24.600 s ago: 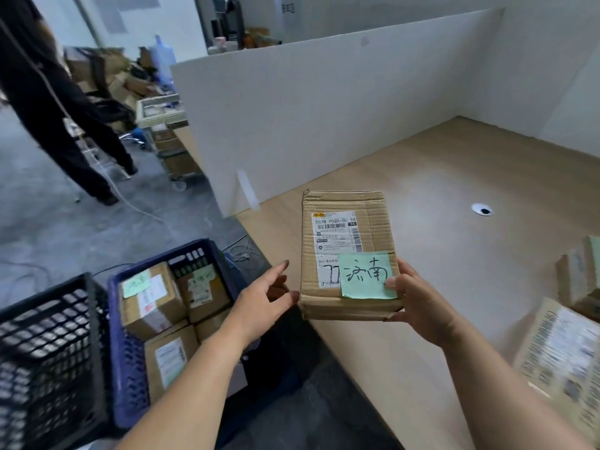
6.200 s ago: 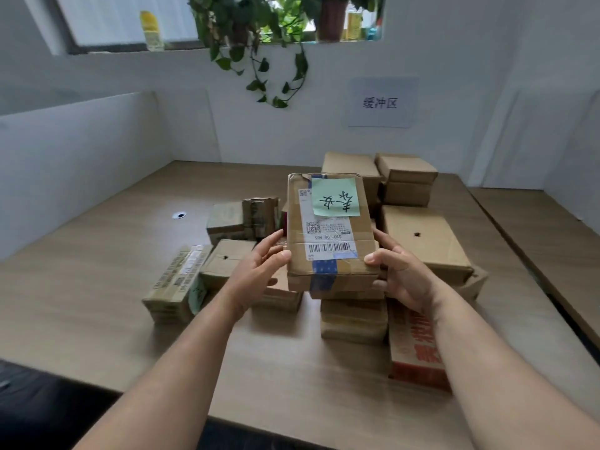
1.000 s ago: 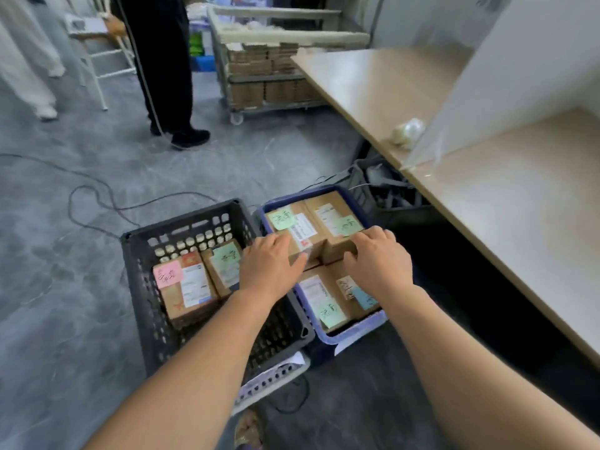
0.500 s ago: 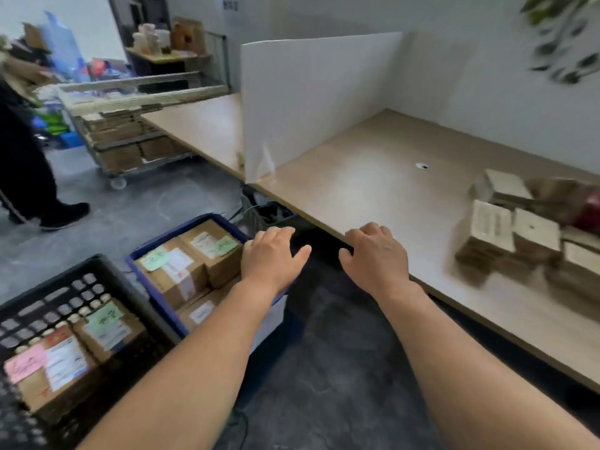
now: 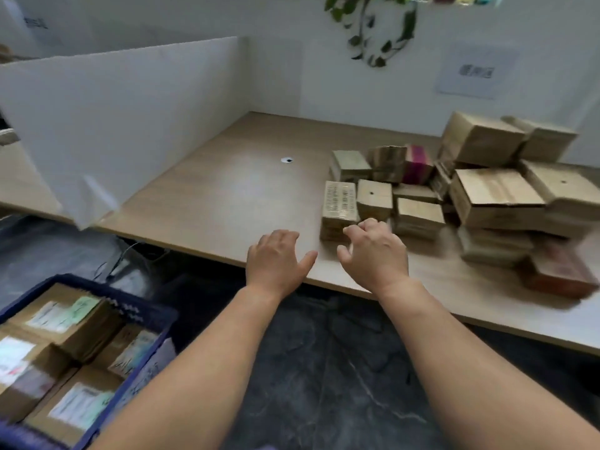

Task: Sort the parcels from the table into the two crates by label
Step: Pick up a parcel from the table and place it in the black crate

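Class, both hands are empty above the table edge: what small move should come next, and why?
Probably reach the right hand forward to the nearest parcel at the pile's front left. Both it and the left hand hold nothing, and the blue crate already holds sorted boxes.

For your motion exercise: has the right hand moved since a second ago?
Yes. The right hand has left the blue crate and now reaches over the table.

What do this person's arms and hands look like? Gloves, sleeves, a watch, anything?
Nothing worn that shows. The left hand and right hand are bare, with no gloves, rings or watch in view. Both forearms are bare to the bottom edge of the picture, so no sleeve is visible. No cables or markings on them.
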A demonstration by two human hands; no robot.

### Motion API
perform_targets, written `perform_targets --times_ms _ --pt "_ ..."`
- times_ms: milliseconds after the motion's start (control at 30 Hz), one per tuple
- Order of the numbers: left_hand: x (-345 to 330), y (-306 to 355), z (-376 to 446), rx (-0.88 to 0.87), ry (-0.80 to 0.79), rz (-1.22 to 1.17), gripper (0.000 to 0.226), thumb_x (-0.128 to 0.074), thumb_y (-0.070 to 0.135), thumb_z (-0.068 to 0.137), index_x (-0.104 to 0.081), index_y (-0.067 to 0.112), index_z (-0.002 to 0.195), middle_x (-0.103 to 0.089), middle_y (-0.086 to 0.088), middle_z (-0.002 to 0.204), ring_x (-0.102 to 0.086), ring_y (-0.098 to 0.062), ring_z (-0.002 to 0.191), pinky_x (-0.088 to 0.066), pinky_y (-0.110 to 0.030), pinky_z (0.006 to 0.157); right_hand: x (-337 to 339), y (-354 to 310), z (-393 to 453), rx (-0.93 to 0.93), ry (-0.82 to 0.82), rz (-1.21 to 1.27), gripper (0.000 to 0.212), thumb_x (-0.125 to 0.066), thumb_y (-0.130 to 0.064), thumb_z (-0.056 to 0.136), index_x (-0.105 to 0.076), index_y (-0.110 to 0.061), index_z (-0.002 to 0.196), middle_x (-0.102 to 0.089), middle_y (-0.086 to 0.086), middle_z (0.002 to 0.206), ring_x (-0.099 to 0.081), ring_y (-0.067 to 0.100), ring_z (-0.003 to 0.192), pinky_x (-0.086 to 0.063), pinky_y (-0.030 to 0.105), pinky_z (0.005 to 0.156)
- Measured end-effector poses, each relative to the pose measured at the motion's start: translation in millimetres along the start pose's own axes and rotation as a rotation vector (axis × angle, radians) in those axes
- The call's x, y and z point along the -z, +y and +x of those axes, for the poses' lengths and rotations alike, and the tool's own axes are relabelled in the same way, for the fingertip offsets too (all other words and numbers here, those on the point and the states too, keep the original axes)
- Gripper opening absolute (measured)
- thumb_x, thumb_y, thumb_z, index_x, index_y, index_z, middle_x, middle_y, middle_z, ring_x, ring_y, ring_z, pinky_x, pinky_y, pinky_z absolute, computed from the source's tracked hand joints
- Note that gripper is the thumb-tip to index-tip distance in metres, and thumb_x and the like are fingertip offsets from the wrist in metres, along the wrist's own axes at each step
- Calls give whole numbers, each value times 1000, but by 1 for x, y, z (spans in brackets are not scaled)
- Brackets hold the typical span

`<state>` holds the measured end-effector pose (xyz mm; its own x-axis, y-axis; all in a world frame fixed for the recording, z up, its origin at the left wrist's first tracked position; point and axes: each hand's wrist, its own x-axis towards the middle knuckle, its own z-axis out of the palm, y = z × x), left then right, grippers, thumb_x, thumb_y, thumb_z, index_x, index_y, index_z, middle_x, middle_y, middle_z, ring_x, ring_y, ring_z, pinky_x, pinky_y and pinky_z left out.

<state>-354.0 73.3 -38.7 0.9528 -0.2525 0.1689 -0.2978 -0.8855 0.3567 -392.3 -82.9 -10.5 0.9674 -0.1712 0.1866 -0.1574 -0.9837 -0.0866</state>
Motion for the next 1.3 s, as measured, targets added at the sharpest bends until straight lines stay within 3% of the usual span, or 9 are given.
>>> perform_targets --times_ms 433,800,1100,1200,1300 --pt "-73 142 126 -358 -109 -95 59 -45 53 94 -40 20 142 -49 -1 140 -44 -20 128 -39 -36 102 7 162 63 -368 7 -69 43 -46 -40 95 -54 -20 133 -50 7 134 -44 25 123 -40 37 97" --pt "-135 239 248 -497 -244 -122 67 -44 56 93 -28 23 149 -38 -1 150 -35 -20 137 -38 -37 107 10 280 135 -613 -18 -77 44 -45 -37 97 -50 -18 136 -49 7 135 -42 25 125 -41 35 96" --pt "-178 318 285 -463 -310 -154 70 -45 55 93 -23 22 150 -37 -1 150 -34 -19 138 -38 -38 105 9 367 166 -650 -16 8 39 -46 -34 97 -48 -13 130 -50 10 130 -44 25 121 -44 37 93" --pt "-190 339 294 -372 -350 -190 71 -46 55 93 -22 21 151 -39 -1 150 -35 -19 137 -39 -38 105 10 394 182 -610 -54 66 38 -48 -31 96 -47 -13 129 -49 10 131 -43 25 122 -43 37 96" --pt "-201 359 304 -220 -392 -297 63 -50 50 93 -33 18 144 -50 -1 140 -47 -20 127 -44 -33 94 10 418 198 -581 -115 123 44 -49 -29 95 -42 -11 135 -48 12 134 -44 27 124 -41 38 99"
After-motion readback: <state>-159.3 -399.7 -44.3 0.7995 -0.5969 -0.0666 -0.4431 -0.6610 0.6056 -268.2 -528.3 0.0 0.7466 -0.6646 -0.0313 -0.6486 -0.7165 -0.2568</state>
